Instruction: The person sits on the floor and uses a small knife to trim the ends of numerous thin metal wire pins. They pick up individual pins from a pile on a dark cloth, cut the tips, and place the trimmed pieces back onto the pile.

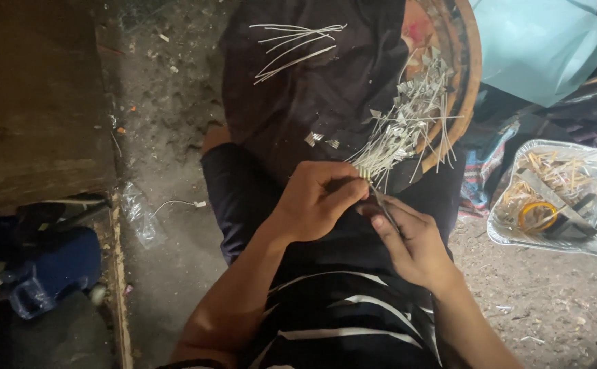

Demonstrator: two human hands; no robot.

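Hands meet over the lap: left hand (319, 201) has its grip pinched on a bundle of thin white wicks (397, 137) lying on dark cloth (312, 82); right hand (411, 242) grips a small metal tool (382, 203).

Both hands (360, 212) meet over the lap, tight against the near end of the pile of white wicks (401, 126); no gap shows between them. Ahead, the dark cloth (292, 89) is open, save a few loose wicks (292, 44) at its far end. Right: the round wooden tray (466, 75) rim and the foil tray (558, 239) of tools bound that side. Left: bare floor (169, 143) gives passage, narrowed by a wooden block (35, 96) and a crumpled plastic bottle (138, 215).
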